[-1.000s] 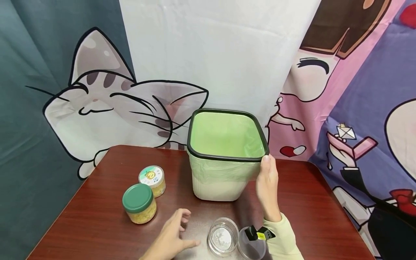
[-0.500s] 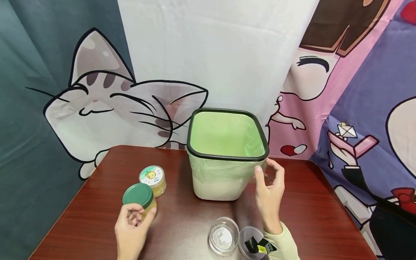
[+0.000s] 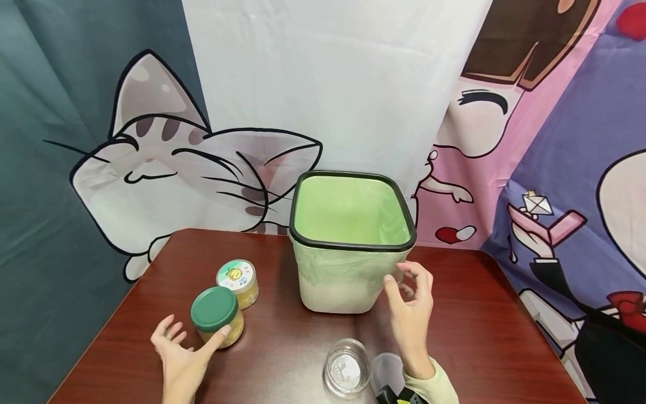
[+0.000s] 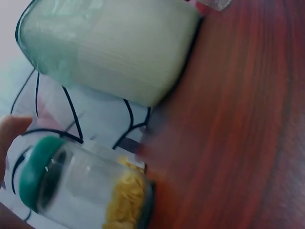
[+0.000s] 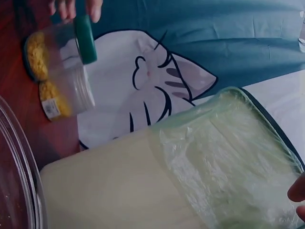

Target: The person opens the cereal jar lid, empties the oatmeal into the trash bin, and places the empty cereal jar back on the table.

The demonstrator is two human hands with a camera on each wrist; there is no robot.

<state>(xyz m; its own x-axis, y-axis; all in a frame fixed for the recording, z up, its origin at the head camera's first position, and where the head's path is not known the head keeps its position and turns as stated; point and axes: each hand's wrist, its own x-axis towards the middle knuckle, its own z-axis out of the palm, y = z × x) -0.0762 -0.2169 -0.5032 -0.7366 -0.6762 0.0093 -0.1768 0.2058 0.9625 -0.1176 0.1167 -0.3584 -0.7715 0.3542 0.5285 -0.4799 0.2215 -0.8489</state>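
Observation:
My left hand [image 3: 183, 359] spreads its fingers and thumb at the near left side of a jar with a green lid [image 3: 215, 310]. In the head view the thumb overlaps the jar's side; whether it touches cannot be told. Yellow flakes fill the lower part of this jar, as the left wrist view [image 4: 125, 202] shows. Behind it stands a shorter clear jar with a printed lid [image 3: 236, 275], also with yellow contents. My right hand [image 3: 414, 314], fingers loosely bent and holding nothing, hovers beside the right side of a pale green trash bin [image 3: 333, 283] lined with a thin plastic bag.
An uncovered clear jar [image 3: 347, 367] stands at the table's near middle. Beside it lies a round clear lid [image 3: 386, 370], partly hidden by the right wrist. The brown table [image 3: 484, 314] ends against a cartoon-printed curtain [image 3: 323, 84] at the back.
My left hand has moved left from the near middle to the green-lidded jar, then spread beside it. My right hand has left the bin's rim and dropped slightly.

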